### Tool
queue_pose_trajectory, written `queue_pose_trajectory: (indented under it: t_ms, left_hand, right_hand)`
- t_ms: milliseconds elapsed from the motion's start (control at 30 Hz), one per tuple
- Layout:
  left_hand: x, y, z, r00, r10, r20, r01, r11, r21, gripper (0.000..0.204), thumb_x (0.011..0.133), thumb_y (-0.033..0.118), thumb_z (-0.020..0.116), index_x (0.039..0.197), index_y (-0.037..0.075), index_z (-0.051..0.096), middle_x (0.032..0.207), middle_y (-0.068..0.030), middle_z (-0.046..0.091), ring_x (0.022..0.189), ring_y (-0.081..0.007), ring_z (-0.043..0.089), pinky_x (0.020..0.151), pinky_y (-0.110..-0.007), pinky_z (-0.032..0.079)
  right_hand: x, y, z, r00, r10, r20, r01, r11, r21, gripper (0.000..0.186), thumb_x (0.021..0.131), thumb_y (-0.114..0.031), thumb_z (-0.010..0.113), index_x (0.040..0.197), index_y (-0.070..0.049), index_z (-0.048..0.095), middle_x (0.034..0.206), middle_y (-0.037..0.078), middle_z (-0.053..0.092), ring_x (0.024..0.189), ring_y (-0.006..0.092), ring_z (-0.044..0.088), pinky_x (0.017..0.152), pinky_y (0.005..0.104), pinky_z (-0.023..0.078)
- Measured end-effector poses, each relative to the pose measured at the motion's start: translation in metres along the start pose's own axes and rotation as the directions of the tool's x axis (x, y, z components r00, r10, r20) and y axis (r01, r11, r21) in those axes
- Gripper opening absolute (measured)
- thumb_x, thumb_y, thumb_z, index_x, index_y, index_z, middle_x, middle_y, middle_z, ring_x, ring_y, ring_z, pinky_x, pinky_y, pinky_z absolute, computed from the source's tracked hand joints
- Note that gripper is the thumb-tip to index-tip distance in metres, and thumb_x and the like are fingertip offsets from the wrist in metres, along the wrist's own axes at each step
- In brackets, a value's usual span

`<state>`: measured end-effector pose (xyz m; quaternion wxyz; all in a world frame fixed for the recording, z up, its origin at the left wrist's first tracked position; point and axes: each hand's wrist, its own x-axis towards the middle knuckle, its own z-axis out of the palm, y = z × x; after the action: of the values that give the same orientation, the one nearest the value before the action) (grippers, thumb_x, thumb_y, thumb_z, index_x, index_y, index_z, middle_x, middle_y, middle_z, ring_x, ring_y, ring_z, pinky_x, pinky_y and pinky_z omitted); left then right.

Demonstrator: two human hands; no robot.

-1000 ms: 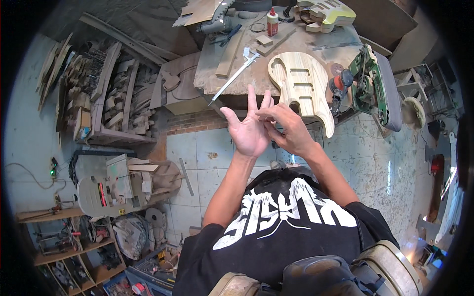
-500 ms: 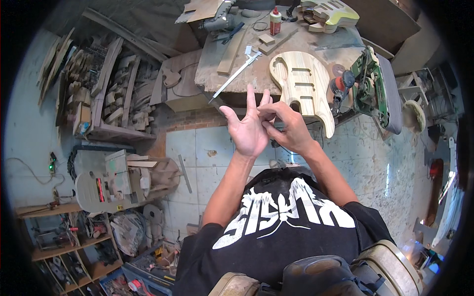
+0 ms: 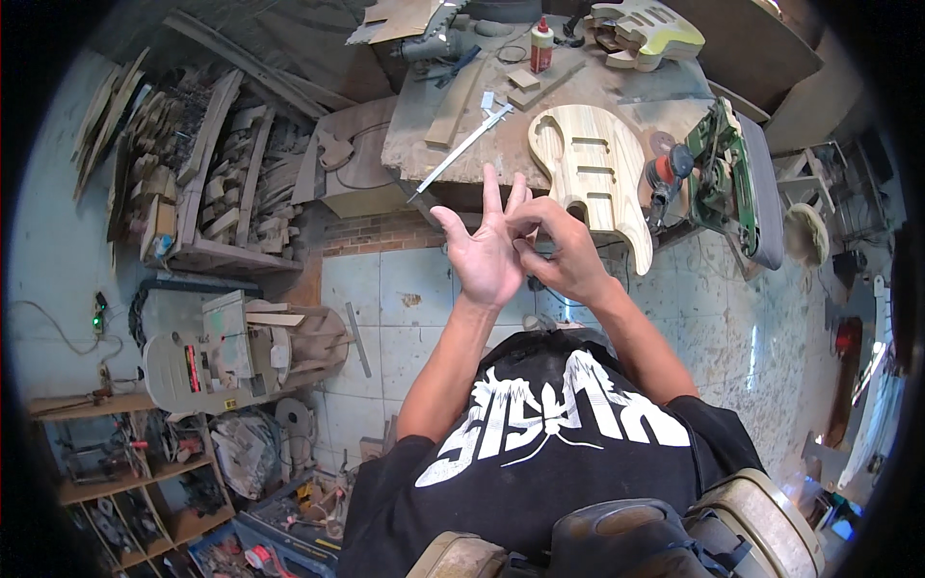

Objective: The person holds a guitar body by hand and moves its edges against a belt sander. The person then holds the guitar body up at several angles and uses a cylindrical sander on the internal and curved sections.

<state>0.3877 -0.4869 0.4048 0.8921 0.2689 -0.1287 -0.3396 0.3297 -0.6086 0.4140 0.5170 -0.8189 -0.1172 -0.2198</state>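
My left hand [image 3: 487, 250] is held palm up with thumb and fingers spread, in front of the workbench edge. My right hand [image 3: 564, 250] touches it, fingertips curled and pressed at its outer fingers; whatever they pinch, if anything, is hidden. Just beyond both hands on the workbench [image 3: 414, 146] lie a pale wooden guitar body [image 3: 607, 154], overhanging the front edge, and a metal caliper [image 3: 461, 154]. An orange-and-black sander [image 3: 667, 166] is right of the body, beside a green machine with a grey belt [image 3: 732, 183].
A glue bottle [image 3: 541, 48], wood offcuts [image 3: 525, 79] and a yellow-edged guitar body [image 3: 650, 39] sit farther back. A wood rack [image 3: 207, 183] stands left, shelves of tools [image 3: 116, 453] lower left, a grey machine [image 3: 207, 371] nearby. Tiled floor [image 3: 385, 289] lies below.
My hands stay in almost the same pose, the right fingers still at the left hand's outer fingers. The bench and surroundings appear shifted very slightly as the view moves.
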Motion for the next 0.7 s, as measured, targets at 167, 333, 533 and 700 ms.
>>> queue_pose_trajectory:
  t_ms: [167,333,533,700]
  left_hand:
    - [0.000,0.003,-0.002,1.000,-0.005,0.024,0.004,0.999,0.034,0.116,0.074,0.096,0.017,0.159,0.021,-0.005,0.164,-0.0211,0.003,0.149,-0.0314,0.016,0.114,-0.038,0.020]
    - [0.000,-0.002,-0.011,0.999,0.009,0.033,-0.009,1.000,-0.005,0.116,0.074,0.096,0.015,0.158,0.019,-0.006,0.163,-0.0218,0.002,0.150,-0.0331,0.012,0.118,-0.043,0.014]
    - [0.000,-0.002,-0.009,0.999,0.038,-0.009,-0.038,0.999,-0.030,0.116,0.074,0.095,0.012,0.158,0.018,-0.005,0.163,-0.0218,0.002,0.151,-0.0340,0.009,0.119,-0.045,0.011]
    - [-0.008,0.002,-0.010,0.996,0.054,-0.074,-0.054,0.999,-0.005,0.113,0.075,0.094,0.007,0.159,0.019,-0.002,0.164,-0.0208,0.005,0.151,-0.0328,0.008,0.117,-0.042,0.015]
  right_hand:
    - [0.002,0.001,0.002,0.999,-0.017,-0.038,0.018,1.000,0.010,0.039,0.074,0.007,0.065,0.111,-0.003,0.058,0.091,0.009,0.060,0.087,0.0231,0.059,0.069,0.0315,0.053]
    - [0.009,-0.003,-0.004,0.993,-0.061,0.103,0.072,0.992,-0.103,0.035,0.074,0.007,0.065,0.108,-0.003,0.060,0.092,0.009,0.062,0.089,0.0232,0.059,0.070,0.0319,0.054]
    - [0.005,0.002,0.007,0.999,-0.043,-0.025,0.043,0.999,-0.020,0.035,0.073,0.006,0.067,0.106,-0.004,0.061,0.093,0.009,0.063,0.087,0.0230,0.060,0.072,0.0327,0.053]
    - [0.012,0.002,0.009,0.985,-0.120,0.124,0.134,0.984,-0.117,0.033,0.070,0.006,0.069,0.101,-0.004,0.063,0.090,0.008,0.064,0.083,0.0245,0.059,0.071,0.0339,0.050]
